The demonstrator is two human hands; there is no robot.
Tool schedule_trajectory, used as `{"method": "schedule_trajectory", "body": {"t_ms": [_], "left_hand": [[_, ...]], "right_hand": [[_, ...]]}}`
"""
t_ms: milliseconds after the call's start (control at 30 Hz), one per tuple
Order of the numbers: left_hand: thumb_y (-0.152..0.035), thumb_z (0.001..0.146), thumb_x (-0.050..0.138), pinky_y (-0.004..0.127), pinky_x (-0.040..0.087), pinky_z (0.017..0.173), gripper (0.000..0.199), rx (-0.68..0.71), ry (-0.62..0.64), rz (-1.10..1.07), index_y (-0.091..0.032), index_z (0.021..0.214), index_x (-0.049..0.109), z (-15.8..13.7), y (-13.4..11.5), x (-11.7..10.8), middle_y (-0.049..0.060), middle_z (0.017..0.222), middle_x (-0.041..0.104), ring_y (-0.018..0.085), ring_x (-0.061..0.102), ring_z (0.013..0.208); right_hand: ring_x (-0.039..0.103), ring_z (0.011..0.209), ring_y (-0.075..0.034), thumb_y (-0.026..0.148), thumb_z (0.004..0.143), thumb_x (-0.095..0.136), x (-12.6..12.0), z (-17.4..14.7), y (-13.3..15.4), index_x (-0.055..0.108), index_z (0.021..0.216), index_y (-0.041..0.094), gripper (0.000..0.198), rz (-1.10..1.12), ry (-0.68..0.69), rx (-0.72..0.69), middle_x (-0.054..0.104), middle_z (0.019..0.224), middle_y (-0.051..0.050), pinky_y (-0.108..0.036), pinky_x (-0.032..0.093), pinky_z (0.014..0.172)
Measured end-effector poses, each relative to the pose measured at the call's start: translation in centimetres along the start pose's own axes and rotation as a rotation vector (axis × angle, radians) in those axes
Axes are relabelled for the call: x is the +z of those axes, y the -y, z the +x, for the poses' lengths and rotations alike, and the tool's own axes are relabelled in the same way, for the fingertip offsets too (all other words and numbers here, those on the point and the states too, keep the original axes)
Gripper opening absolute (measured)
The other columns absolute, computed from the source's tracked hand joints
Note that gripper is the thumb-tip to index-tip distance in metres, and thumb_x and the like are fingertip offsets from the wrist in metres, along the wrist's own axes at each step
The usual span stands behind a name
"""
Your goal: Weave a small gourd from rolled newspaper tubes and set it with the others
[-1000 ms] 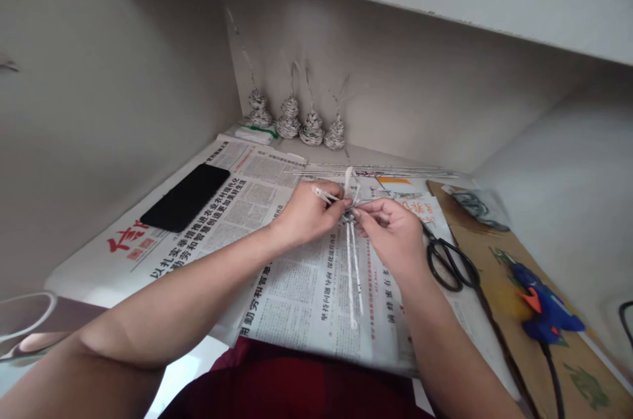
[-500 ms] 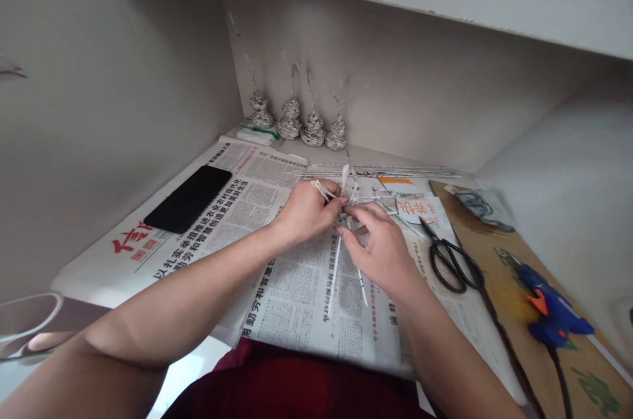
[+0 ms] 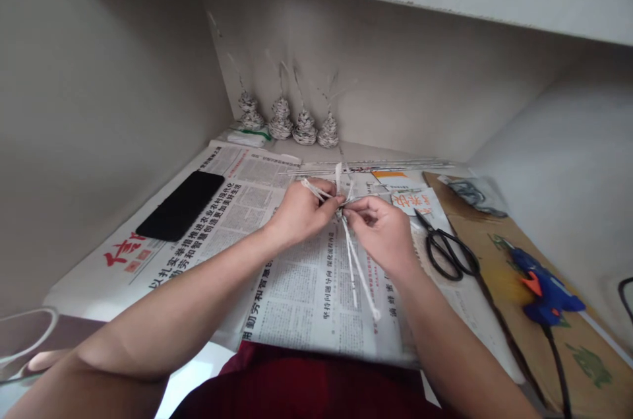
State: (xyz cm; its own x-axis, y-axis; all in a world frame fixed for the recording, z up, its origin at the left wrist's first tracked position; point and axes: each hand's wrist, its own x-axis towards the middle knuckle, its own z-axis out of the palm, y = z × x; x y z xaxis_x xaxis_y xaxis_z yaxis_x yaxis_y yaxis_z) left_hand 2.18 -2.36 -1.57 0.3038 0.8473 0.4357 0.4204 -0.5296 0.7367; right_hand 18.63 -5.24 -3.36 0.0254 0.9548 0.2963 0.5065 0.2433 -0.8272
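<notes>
Above the newspaper (image 3: 291, 293), my left hand (image 3: 306, 208) pinches the crossing point of several thin rolled paper strips (image 3: 352, 254). Strip ends stick out on all sides, some up between the hands and two long ones down toward me. My right hand (image 3: 378, 227) has thumb and fingers closed at the same crossing, from the right, on one of the strips. The fingertips partly hide the crossing itself.
Several small woven gourd shapes (image 3: 304, 127) stand along the back wall. A black phone (image 3: 180, 206) lies left. To the right are black-handled scissors (image 3: 449, 251), a printed card (image 3: 413, 201), cardboard (image 3: 475, 234) and a blue glue gun (image 3: 548, 293). Long paper rods (image 3: 386, 165) lie behind.
My right hand's fingers have closed into a pinch at the crossing. Both long strip ends below it now hang spread at a different angle. The camera view has shifted slightly.
</notes>
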Motion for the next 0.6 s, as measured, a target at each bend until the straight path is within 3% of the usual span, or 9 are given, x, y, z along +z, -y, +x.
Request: {"method": "schedule_trajectory", "body": {"t_ms": [133, 300, 433, 600], "left_hand": [[-0.022, 0.084, 0.058, 0.026, 0.037, 0.057, 0.025, 0.01, 0.005, -0.003, -0.016, 0.06, 0.058, -0.08, -0.11, 0.3, -0.001, 0.057, 0.055, 0.012, 0.051, 0.058], [-0.024, 0.085, 0.057, 0.026, 0.037, 0.057, 0.025, -0.029, -0.017, -0.013, -0.016, 0.061, 0.058, 0.16, 0.29, 0.12, -0.001, 0.057, 0.057, 0.012, 0.051, 0.057], [-0.024, 0.086, 0.057, 0.026, 0.038, 0.057, 0.024, -0.022, -0.018, 0.009, -0.016, 0.063, 0.059, 0.12, 0.54, 0.15, -0.001, 0.059, 0.059, 0.013, 0.053, 0.058], [-0.021, 0.086, 0.055, 0.027, 0.042, 0.064, 0.022, 0.052, -0.011, 0.044, -0.017, 0.066, 0.062, -0.12, 0.34, 0.63, 0.001, 0.065, 0.064, 0.014, 0.058, 0.065]], "right_hand": [[0.058, 0.051, -0.012, 0.029, 0.074, 0.068, 0.21, 0.17, 0.1, 0.061, 0.068, 0.02, 0.013, 0.002, -0.028, 0.065, 0.065, 0.059, 0.002, -0.023, 0.044, 0.049], [0.065, 0.066, -0.015, 0.027, 0.082, 0.061, 0.25, -0.35, 0.54, 0.07, 0.086, 0.021, 0.012, -0.009, -0.037, -0.089, 0.072, 0.077, -0.002, -0.026, 0.051, 0.064], [0.066, 0.073, -0.018, 0.03, 0.08, 0.066, 0.07, -0.67, 0.65, 0.072, 0.089, 0.023, 0.013, -0.221, -0.038, -0.215, 0.073, 0.082, -0.003, -0.031, 0.05, 0.072], [0.063, 0.074, -0.019, 0.02, 0.089, 0.051, -0.23, -0.58, 0.73, 0.071, 0.089, 0.022, 0.02, -0.451, 0.083, -0.289, 0.07, 0.082, -0.005, -0.031, 0.046, 0.069]]}}
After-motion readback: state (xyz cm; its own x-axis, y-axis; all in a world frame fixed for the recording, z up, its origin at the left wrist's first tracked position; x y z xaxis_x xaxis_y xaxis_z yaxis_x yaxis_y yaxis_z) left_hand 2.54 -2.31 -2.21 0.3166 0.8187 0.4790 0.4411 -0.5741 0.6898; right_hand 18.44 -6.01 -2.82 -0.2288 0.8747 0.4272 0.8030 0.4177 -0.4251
